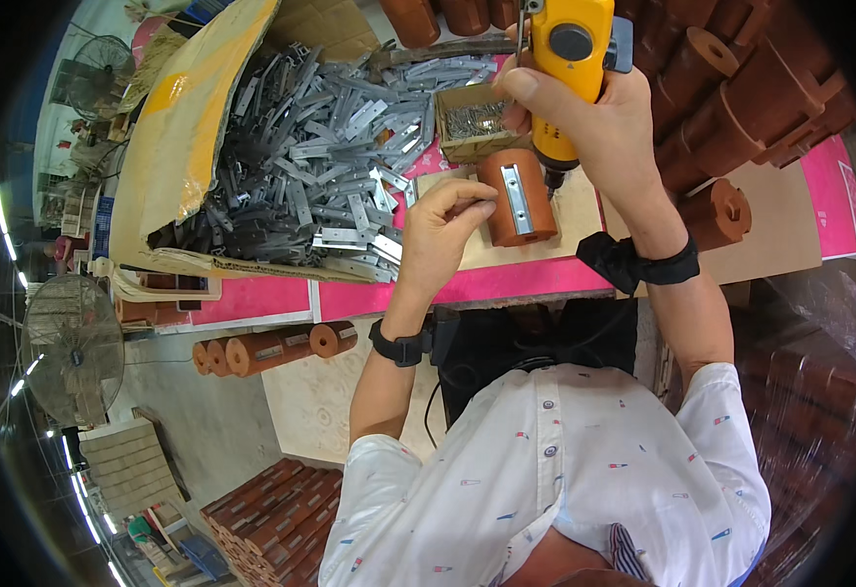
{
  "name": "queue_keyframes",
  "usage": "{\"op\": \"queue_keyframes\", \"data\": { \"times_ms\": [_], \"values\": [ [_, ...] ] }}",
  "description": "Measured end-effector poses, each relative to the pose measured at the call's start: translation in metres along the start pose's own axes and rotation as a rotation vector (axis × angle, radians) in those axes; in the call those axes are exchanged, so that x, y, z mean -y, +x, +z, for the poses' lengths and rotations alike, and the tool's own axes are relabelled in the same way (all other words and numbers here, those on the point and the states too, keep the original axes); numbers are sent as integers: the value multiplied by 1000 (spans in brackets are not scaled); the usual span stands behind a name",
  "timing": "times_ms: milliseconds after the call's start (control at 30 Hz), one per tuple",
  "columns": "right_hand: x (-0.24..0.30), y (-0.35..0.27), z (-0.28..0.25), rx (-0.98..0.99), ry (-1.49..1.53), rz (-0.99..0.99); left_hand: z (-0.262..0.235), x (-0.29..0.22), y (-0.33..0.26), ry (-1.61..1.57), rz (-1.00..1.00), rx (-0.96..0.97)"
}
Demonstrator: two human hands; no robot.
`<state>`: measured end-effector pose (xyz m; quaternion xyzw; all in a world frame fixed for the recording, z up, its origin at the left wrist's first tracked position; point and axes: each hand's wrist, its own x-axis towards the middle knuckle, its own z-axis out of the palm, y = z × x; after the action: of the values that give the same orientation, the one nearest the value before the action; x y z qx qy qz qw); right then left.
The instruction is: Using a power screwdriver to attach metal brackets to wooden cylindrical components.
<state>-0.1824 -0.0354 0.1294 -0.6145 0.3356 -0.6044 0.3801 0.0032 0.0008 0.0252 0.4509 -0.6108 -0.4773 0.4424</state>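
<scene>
A reddish-brown cylinder (pixel 542 220) lies on a board on the pink table, a silver metal strip (pixel 515 199) along its upper side. Screw heads or holes show on the strip. My left hand (pixel 439 230) is at the cylinder's left side, its thumb and forefinger pinched together. Whatever they hold, if anything, is too small to make out. Wrapped round a yellow power screwdriver (pixel 570 49) is my right hand (pixel 599 122). The tool points down, its dark tip just right of the cylinder and apart from the strip.
A cardboard box (pixel 168 147) of loose metal strips (pixel 320 147) stands left, spilling onto the table. Behind the cylinder is a small box (pixel 467 147) of screws. More brown cylinders (pixel 721 108) are stacked at right; one (pixel 717 215) lies nearer. A fan (pixel 73 347) stands far left.
</scene>
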Motion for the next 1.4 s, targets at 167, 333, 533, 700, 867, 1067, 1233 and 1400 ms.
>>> {"op": "queue_keyframes", "data": {
  "times_ms": [167,333,533,700,867,1067,1233,1400],
  "values": [
    [0,1,2,-2,33,3,8,0,1,-94,-2,-17],
    [-1,4,10,-9,77,-37,19,-3,9,-76,46,-31],
    [-2,5,14,-13,90,-13,27,-9,12,25,86,-50],
    [-4,5,15,-9,69,-25,27,-18,13,38,-12,-14],
    [-7,6,19,-18,23,-27,25,-14,11,36,-24,-18],
    [-11,4,22,-49,138,-18,24,-4,8,42,10,-43],
    [-15,5,21,-8,59,-19,28,-1,4,61,43,-94],
    [-7,9,24,-22,37,-8,25,3,5,51,80,-125]
  ]
}}
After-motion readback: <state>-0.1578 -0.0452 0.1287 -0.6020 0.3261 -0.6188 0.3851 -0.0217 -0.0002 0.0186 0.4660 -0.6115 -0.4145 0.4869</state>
